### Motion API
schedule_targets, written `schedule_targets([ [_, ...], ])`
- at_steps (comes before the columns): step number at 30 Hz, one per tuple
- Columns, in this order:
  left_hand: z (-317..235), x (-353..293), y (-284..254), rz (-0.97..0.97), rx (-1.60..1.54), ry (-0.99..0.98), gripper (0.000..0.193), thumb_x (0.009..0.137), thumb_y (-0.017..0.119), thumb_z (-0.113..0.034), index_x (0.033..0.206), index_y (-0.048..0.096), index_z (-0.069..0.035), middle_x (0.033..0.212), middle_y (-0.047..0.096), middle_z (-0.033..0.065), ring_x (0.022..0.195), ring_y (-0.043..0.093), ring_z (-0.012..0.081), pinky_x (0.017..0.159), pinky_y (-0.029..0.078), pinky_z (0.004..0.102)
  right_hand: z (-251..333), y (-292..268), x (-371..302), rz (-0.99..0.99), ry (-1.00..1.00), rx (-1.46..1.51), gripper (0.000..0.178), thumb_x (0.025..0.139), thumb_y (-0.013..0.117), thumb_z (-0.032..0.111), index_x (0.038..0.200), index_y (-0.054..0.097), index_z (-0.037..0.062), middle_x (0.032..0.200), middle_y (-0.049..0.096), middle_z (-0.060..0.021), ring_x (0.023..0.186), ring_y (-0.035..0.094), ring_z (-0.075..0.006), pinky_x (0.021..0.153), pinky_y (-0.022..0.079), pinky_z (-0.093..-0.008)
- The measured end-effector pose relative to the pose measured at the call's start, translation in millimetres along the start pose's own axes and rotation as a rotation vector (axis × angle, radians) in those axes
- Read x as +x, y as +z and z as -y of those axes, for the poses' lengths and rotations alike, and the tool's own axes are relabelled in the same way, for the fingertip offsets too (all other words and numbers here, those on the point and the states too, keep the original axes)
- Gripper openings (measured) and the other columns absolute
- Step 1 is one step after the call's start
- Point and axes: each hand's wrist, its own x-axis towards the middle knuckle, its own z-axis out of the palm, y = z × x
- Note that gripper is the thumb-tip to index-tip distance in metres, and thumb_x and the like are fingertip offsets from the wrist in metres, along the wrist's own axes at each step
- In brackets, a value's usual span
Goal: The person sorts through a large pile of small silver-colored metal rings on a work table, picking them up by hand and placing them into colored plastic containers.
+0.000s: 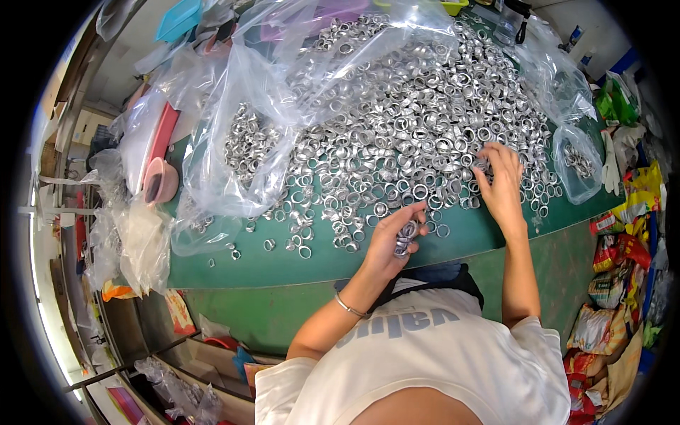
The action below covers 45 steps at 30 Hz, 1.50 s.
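A wide heap of silver metal rings (425, 120) covers much of the green table (234, 265), thinning to single rings toward the near edge. My left hand (391, 241) is cupped near that edge, its fingers curled round several silver rings (406, 237) that lie in the palm. My right hand (501, 177) reaches into the right side of the heap, palm down with bent fingers. Its fingertips touch the rings there; whether it grips one is hidden beneath the fingers. Clear plastic sheeting (244, 78) lies over the heap's left and far parts.
A pink cup (161, 180) stands at the table's left. Beyond it lies a blue tray (178, 19). At the right edge sits a clear bag (577, 166) with rings inside, beside a white glove (610, 164). Colourful packages (602, 329) are piled right of the table; open drawers (205, 361) are at lower left.
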Motion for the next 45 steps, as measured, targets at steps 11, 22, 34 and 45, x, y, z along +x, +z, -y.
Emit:
schedule_targets([
  [11,-1,2,1,-0.036,0.055,0.01,0.023,0.093,0.05,-0.024,0.091,0.055,-0.002,0.074,0.051,0.0033,0.068,0.049,0.0124,0.042,0.034,0.0184,71,88,89,0.014,-0.36,0.034,0.029,0.072,0.07,0.018,0.094,0.059,0.0032,0.095,0.055,-0.0075,0.095,0.048,-0.0265,0.08,0.036,-0.0387],
  [22,-3,3,-7,0.017,0.016,0.085,0.027,0.091,0.052,-0.018,0.113,0.054,-0.001,0.086,0.057,0.0048,0.077,0.057,0.0138,0.044,0.038,0.0179,72,85,94,-0.006,-0.337,0.104,0.017,0.073,0.069,0.015,0.084,0.062,0.0051,0.093,0.058,-0.0061,0.094,0.05,-0.0245,0.081,0.037,-0.0373],
  [34,-52,13,3,-0.011,0.076,0.176,0.038,0.092,0.052,-0.018,0.127,0.046,-0.006,0.106,0.06,0.0088,0.082,0.062,0.0147,0.046,0.045,0.0173,50,43,109,0.364,0.367,1.102,0.016,0.09,0.051,0.014,0.1,0.059,0.0041,0.08,0.059,-0.0023,0.061,0.051,-0.0073,0.055,0.043,-0.0199],
  [45,-33,29,-19,0.115,-0.291,-0.06,0.032,0.09,0.054,-0.023,0.119,0.047,-0.013,0.092,0.056,0.0055,0.079,0.056,0.0135,0.047,0.047,0.0183,57,71,107,-0.07,-0.29,-0.063,0.038,0.078,0.066,0.027,0.108,0.059,0.0048,0.12,0.05,-0.0169,0.115,0.041,-0.0343,0.097,0.031,-0.0456],
])
